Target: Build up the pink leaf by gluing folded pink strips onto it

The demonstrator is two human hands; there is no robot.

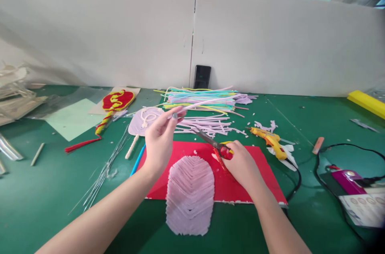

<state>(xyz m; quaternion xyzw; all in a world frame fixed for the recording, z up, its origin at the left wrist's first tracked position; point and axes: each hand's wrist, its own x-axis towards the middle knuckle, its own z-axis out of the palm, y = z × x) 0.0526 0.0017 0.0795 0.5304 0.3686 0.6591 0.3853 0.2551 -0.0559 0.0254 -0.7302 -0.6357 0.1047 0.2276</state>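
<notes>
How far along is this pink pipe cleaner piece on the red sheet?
Done: the pink chevron panel on the red sheet looks densely filled. In hand: the left hand holds a pale pipe cleaner and the right hand holds scissors. Left: uncut pipe cleaners lie piled behind.

Left hand (159, 142) pinching a pale pink fuzzy pipe cleaner (207, 103) | right hand (242, 164) gripping red-handled metal scissors (214, 144), blades apart | oval lilac chevron-patterned pipe-cleaner panel (190, 194) on red rectangular card sheet (261, 170) | yellow plastic glue gun (270, 140) at right

Red mat (231, 192); pink chevron fan (190, 194).
</notes>
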